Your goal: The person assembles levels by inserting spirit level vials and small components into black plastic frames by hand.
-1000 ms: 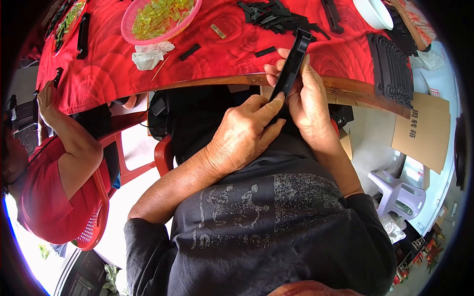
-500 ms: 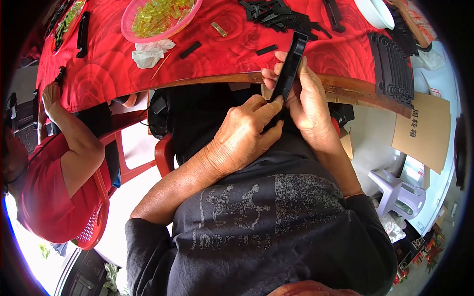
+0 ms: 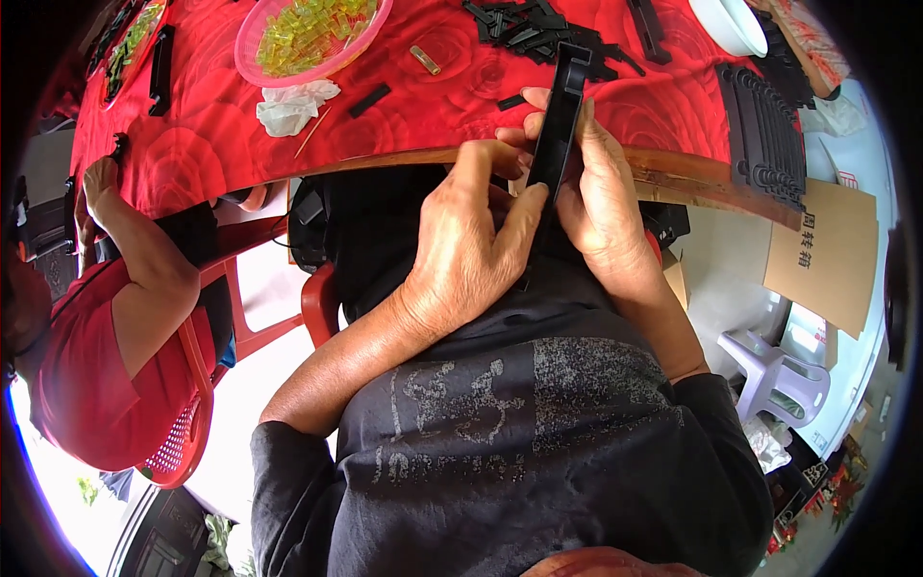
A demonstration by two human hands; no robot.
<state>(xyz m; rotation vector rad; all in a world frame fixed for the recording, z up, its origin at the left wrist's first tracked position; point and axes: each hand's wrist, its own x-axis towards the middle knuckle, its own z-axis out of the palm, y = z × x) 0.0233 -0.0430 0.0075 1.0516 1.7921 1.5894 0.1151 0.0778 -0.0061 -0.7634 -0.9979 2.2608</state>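
Observation:
A long, narrow black plastic part (image 3: pixel 560 120) with a hollow channel along it is held tilted in front of my body, by the table's near edge. My right hand (image 3: pixel 604 197) is closed around it from the right, fingertips showing on its left side. My left hand (image 3: pixel 463 231) grips its lower left side, thumb pressed on the near part and fingers bent behind it. The part's lower end is mostly hidden by my left hand. Past its far end lies a heap of small black pieces (image 3: pixel 524 31). A short black strip (image 3: pixel 511 100) lies on the tablecloth beside my fingertips.
On the red tablecloth (image 3: pixel 192 163) stand a pink basket (image 3: pixel 252 75) of clear yellow pieces and a white bowl (image 3: pixel 731 27). White tissue (image 3: pixel 291 108) lies near the basket. Similar black parts (image 3: pixel 764 135) are lined up at right. A co-worker (image 3: pixel 120 337) sits at left.
My left hand has turned and risen, its thumb now on the part and its fingers bent behind. The black part stands slightly more upright and farther from me. The right hand shifted little.

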